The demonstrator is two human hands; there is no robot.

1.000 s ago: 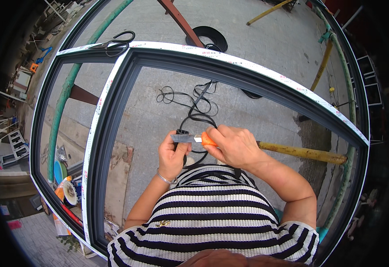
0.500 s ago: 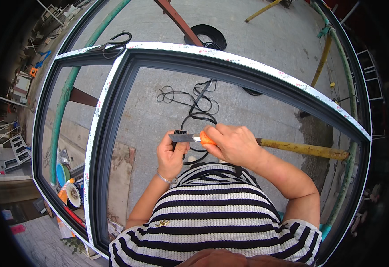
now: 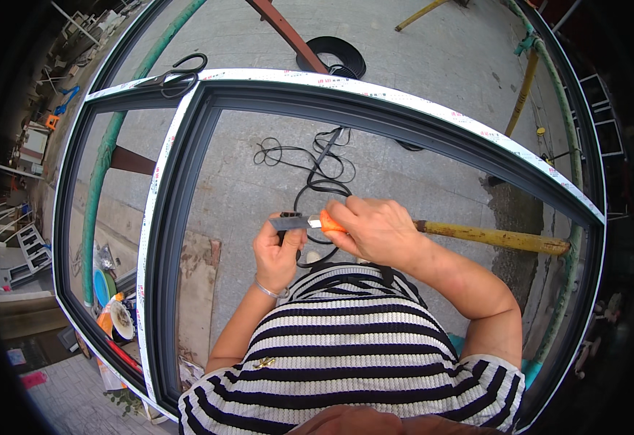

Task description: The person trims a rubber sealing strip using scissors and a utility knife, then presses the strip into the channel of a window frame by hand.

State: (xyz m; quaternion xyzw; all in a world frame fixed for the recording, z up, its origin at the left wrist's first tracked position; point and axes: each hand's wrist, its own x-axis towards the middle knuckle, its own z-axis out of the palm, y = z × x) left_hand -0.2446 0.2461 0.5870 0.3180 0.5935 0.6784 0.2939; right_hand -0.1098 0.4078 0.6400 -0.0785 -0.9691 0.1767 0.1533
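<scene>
1. The left hand (image 3: 276, 254) has its fingers closed around a black strip piece (image 3: 290, 214), pinched between thumb and fingertips.
2. The right hand (image 3: 383, 230) grips an orange-handled knife (image 3: 330, 220), its fingers wrapped over the handle.
3. The knife's blade (image 3: 293, 223) points left from the right fingers and lies across the left fingertips, at the strip piece; whether its edge has cut in, I cannot tell.
4. Loose black loops (image 3: 326, 151) lie on the paved ground (image 3: 418, 177) beyond the fingers, one strand running back toward the left ones.
5. A large frame (image 3: 433, 109), dark with white film, surrounds both sets of fingers.
6. Black scissors (image 3: 180, 73) rest on the frame, beyond and left of the left fingers.
7. A black coil (image 3: 356, 58) lies farther beyond the fingers, on the ground.
8. A yellow pole (image 3: 502, 239) extends right from behind the right hand.
</scene>
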